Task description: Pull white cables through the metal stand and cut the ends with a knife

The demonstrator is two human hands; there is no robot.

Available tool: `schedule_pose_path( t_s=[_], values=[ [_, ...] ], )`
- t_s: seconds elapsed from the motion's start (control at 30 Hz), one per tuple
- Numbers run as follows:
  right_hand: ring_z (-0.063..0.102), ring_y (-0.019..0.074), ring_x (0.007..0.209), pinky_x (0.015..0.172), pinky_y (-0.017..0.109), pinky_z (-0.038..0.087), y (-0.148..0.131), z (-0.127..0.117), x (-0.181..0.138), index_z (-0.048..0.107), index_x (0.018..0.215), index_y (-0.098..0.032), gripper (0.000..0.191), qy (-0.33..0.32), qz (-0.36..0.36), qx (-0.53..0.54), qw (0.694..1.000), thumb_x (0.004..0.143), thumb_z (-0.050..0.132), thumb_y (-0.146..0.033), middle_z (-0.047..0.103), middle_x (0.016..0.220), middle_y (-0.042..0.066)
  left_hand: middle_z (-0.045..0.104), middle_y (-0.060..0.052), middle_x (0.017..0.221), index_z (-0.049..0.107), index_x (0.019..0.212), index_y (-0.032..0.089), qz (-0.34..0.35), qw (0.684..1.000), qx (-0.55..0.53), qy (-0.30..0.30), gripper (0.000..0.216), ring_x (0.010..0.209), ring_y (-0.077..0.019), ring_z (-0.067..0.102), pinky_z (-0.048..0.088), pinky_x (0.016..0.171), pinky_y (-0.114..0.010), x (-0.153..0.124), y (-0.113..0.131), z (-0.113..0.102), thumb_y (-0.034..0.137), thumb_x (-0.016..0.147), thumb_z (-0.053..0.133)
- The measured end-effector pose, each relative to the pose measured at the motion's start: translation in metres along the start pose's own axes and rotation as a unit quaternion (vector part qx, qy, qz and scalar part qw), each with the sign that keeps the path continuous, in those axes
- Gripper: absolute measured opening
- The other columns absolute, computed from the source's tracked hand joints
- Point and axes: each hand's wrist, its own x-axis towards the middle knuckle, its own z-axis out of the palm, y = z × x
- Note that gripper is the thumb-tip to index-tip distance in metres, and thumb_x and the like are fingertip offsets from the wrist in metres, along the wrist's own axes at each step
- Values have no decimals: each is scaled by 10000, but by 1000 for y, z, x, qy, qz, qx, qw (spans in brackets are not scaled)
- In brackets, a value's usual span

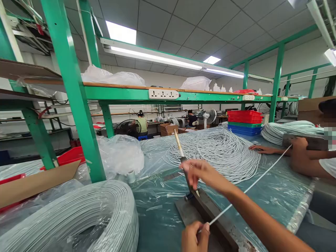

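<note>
The left hand [195,238], at the table's near edge, pinches the near end of a pale grey cable [249,187] between thumb and fingers, its grip narrow and closed on it. The cable runs taut from that pinch up and to the right toward a co-worker's hand [298,143] near the table's right edge; its long axis is diagonal, near-left to far-right. It crosses a lever cutter [210,213] bolted at the near edge. The right hand [201,175] is nearer the blade, its grip closed about the cutter's handle [179,145], which points up and away. Cut cable lengths [217,154] lie heaped at mid-table.
</note>
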Motion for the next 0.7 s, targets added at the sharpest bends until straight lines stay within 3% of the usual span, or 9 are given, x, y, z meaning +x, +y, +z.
schedule_pose_path(
  t_s=[0.13, 0.3, 0.5, 0.7],
  values=[
    [363, 47, 423, 390, 179, 333, -19, -36, 71, 493, 973, -131, 323, 90, 25, -28, 995, 875, 391, -422, 464, 644, -34, 275, 42, 439, 601, 539, 139, 9, 1000, 7, -14, 603, 436, -94, 235, 185, 462, -244, 0, 2, -2, 650, 711, 333],
    [306, 41, 380, 364, 180, 292, -15, -43, 127, 508, 820, -125, 398, 42, 133, -33, 990, 867, 355, -489, 414, 561, -53, 295, 37, 459, 617, 556, 125, -6, 999, -23, -22, 576, 451, -92, 246, 195, 455, -226, 4, 2, -6, 630, 687, 372],
    [270, 37, 363, 352, 177, 266, -14, -30, 133, 502, 783, -129, 434, 22, 165, -34, 986, 860, 334, -522, 388, 536, -62, 300, 41, 456, 596, 533, 127, -1, 999, -44, -23, 552, 464, -92, 252, 202, 465, -226, 5, 2, -8, 621, 682, 400],
    [302, 54, 327, 341, 165, 279, -37, -41, 100, 511, 814, -140, 632, 13, 125, -18, 992, 795, 172, -673, 407, 441, -43, 288, 46, 461, 493, 462, 141, -1, 998, -64, -16, 529, 486, -93, 280, 175, 477, -236, 7, -1, -5, 620, 681, 432]
  ],
)
